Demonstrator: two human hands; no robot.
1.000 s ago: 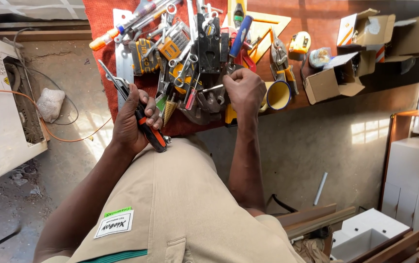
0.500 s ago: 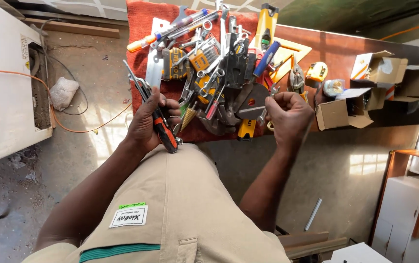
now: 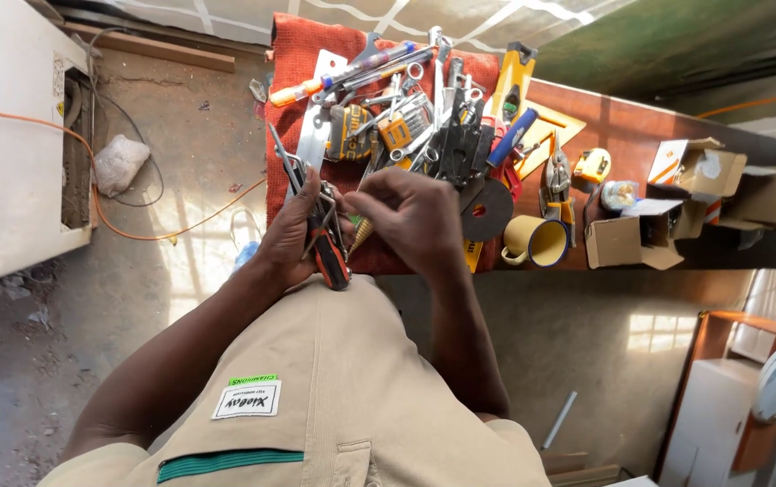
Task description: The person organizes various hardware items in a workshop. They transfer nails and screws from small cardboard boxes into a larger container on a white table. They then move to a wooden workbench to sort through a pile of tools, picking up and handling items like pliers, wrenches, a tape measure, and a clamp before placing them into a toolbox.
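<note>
hands over a heap of tools

desk (image 3: 640, 135) of reddish-brown wood runs across the top of the view, with an orange-red cloth (image 3: 293, 68) spread over its near end. on the cloth lies a dense pile of wrenches (image 3: 433, 117), screwdrivers and other metal tools, too tangled to tell each piece apart. a yellow spirit level (image 3: 512, 86) sticks out past it, cut off partly by the pile. to the right stand open cardboard boxes (image 3: 640, 236), a yellow mug (image 3: 532, 242) and a dark grinding disc (image 3: 487, 209).

left hand (image 3: 296, 230) has its grip closed round pliers (image 3: 320, 230) with red and black handles. their long axis runs from the handle ends, which point down toward the person's body at the cloth's near edge, up and leftward to the thin metal tips over the cloth. the fingers hide the middle of the tool.

right hand (image 3: 415, 216) hovers just beside the left, fingers curled inward with the grip nearly closed; whether it pinches anything cannot be told, as the back of the hand covers the fingertips. a gold stepped drill bit (image 3: 360, 236) shows between the two hands, tip pointing down-left.
</note>
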